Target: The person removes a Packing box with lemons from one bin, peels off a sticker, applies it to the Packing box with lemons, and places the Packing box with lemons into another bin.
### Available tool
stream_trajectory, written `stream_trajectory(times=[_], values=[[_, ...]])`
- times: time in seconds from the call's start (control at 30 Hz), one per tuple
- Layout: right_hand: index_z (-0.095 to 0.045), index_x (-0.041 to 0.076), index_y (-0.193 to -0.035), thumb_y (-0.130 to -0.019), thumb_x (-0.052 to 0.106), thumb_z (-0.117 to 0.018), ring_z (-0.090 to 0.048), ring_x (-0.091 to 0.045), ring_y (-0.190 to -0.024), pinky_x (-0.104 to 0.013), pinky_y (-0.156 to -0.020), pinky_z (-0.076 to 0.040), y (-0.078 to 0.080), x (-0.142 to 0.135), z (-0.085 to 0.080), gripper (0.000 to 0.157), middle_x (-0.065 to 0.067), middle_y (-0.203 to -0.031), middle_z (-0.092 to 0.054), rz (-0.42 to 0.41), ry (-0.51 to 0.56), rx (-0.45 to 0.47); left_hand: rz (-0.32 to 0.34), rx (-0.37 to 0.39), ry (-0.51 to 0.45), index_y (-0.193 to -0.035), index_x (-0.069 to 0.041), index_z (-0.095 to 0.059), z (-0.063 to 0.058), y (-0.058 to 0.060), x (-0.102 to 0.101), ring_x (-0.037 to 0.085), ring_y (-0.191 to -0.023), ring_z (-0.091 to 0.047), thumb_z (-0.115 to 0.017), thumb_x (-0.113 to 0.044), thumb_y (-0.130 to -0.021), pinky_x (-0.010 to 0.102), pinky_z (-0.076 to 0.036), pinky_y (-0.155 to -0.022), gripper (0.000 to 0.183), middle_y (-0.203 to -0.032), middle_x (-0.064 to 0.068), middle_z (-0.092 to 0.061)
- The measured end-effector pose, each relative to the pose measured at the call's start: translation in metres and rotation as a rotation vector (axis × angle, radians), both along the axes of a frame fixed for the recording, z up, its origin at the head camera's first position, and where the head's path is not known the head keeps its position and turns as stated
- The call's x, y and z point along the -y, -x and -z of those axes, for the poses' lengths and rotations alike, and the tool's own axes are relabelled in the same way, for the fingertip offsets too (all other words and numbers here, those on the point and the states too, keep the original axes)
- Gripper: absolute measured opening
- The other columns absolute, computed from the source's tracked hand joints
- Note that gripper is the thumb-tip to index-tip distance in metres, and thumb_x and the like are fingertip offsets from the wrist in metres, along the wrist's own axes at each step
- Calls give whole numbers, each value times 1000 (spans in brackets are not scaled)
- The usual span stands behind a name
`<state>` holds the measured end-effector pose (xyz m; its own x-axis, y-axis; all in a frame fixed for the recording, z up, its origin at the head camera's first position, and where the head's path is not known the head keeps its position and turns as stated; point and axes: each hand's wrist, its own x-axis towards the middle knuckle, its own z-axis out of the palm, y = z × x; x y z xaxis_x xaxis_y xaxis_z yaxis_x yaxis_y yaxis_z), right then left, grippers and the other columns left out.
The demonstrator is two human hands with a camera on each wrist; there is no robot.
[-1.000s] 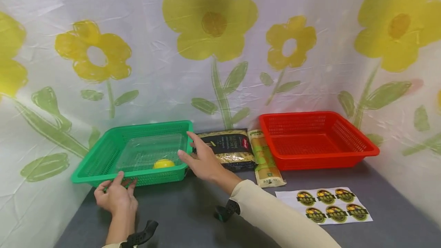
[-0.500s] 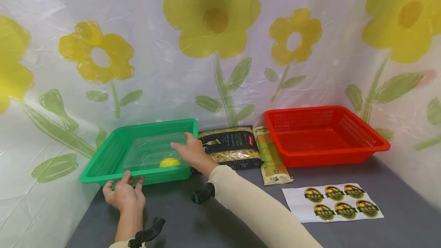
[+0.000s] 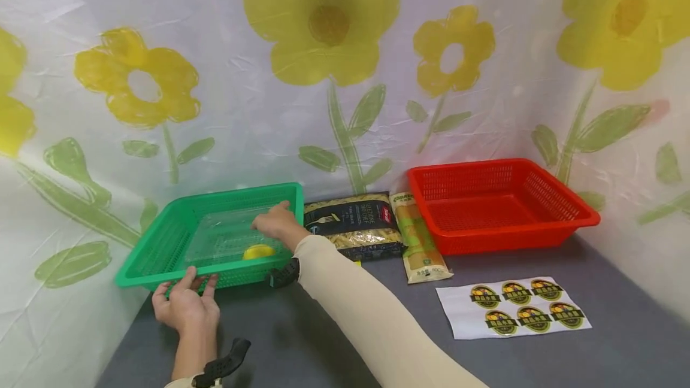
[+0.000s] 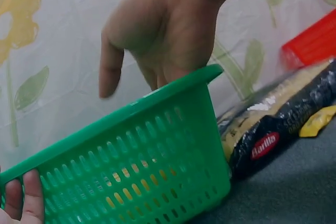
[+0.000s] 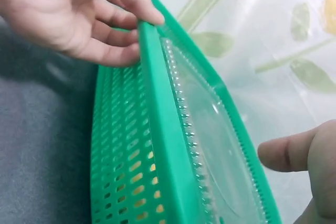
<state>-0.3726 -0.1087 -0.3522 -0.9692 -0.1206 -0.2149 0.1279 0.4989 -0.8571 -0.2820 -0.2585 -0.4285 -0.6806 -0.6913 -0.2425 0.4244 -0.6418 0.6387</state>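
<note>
A green perforated basket (image 3: 162,256) stands at the left, its near side tipped up slightly. My left hand (image 3: 188,310) holds its near rim, thumb on top and fingers below; the right wrist view shows this left hand (image 5: 89,19) pinching the rim. Inside lie a clear plastic container (image 3: 215,235) and a rounded yellow thing (image 3: 259,251). My right hand (image 3: 280,223) is over the basket's right part, with nothing visible in its grip. In the left wrist view the right hand (image 4: 163,35) has its thumb extended downward, its fingers partly hidden behind the rim.
Right of the basket lie a bag of pasta (image 3: 350,220) and a long yellow-green packet (image 3: 420,241). A red basket (image 3: 501,238) stands at the back right. A white sheet of round stickers (image 3: 512,310) lies in front of it. A flower-printed curtain (image 3: 226,76) hangs behind.
My right hand has moved left from the green basket's right rim to over its inside, its arm following. The left hand keeps its hold on the near rim. The camera view has shifted slightly.
</note>
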Motion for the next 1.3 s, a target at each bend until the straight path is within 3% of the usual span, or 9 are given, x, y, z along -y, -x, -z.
stream_trajectory(times=[0.33, 0.47, 0.53, 0.6, 0.7, 0.8, 0.97, 1.17, 1.3], values=[[-10, 4, -162, -103, 30, -51, -29, -33, -150, -45, -118, -35, 1, 14, 20, 77, -15, -163, -30, -1, -222, -96, -5, -25, -31, -115, -15, -38, 0, -4, 0, 23, -79, -54, -70, -1, -93, 37, -56, -78, 42, -116, 8, -45], [-18, 2, -161, -103, 32, -54, -51, -31, -130, -43, -103, -48, 3, 16, 26, 75, -18, -155, -40, 22, -245, -127, -31, -29, -32, -114, -14, -37, 4, -4, -3, 23, -76, -54, -69, -1, -93, 37, -56, -76, 40, -112, 9, -47], [-47, -3, -143, -102, 31, -55, -60, -26, -100, -40, -83, -53, 6, 17, 28, 54, -16, -132, -56, 19, -228, -138, -52, -34, -44, -112, -13, -38, 5, -3, -4, 23, -74, -54, -71, 0, -92, 37, -57, -73, 41, -109, 10, -50], [-64, 0, -101, -101, 29, -55, -52, -20, -69, -36, -62, -48, 9, 17, 31, 30, -9, -95, -60, 7, -207, -135, -62, -36, -52, -112, -12, -39, 5, -3, -4, 23, -73, -55, -72, 1, -90, 36, -57, -72, 42, -107, 11, -51], [-40, 15, -65, -100, 23, -55, -24, -16, -48, -33, -46, -30, 14, 18, 35, 39, -1, -62, -33, -2, -154, -105, -62, -36, -51, -114, -12, -41, 4, -4, -5, 23, -72, -56, -75, 2, -88, 36, -57, -71, 45, -107, 11, -50], [-50, 11, -72, -101, 20, -54, -24, -15, -44, -34, -43, -29, 18, 17, 37, 31, -4, -63, -39, 9, -99, -79, -47, -45, -32, -117, -11, -41, 3, -3, -6, 23, -74, -56, -77, 1, -87, 36, -58, -72, 48, -109, 11, -48], [-55, 2, -132, -104, 22, -52, -40, -20, -51, -36, -48, -38, 19, 13, 35, 35, -16, -117, -59, 31, 53, -70, -31, -78, -5, -118, -11, -41, -1, -2, -7, 24, -78, -54, -78, 1, -86, 35, -57, -70, 50, -112, 10, -45], [-56, 3, -115, -105, 26, -52, -54, -25, -60, -36, -55, -48, 11, 6, 30, 26, -16, -102, -54, 14, 175, -141, -28, -103, -4, -118, -12, -41, -3, -2, -7, 25, -78, -53, -78, 1, -86, 35, -56, -68, 50, -109, 9, -47], [-49, 5, -140, -105, 27, -51, -51, -22, -56, -36, -54, -48, 4, 4, 29, 41, -15, -123, -53, 30, 228, -170, -13, -95, 11, -117, -13, -40, -2, -3, -6, 25, -80, -52, -74, 0, -89, 35, -56, -70, 46, -110, 8, -47]])
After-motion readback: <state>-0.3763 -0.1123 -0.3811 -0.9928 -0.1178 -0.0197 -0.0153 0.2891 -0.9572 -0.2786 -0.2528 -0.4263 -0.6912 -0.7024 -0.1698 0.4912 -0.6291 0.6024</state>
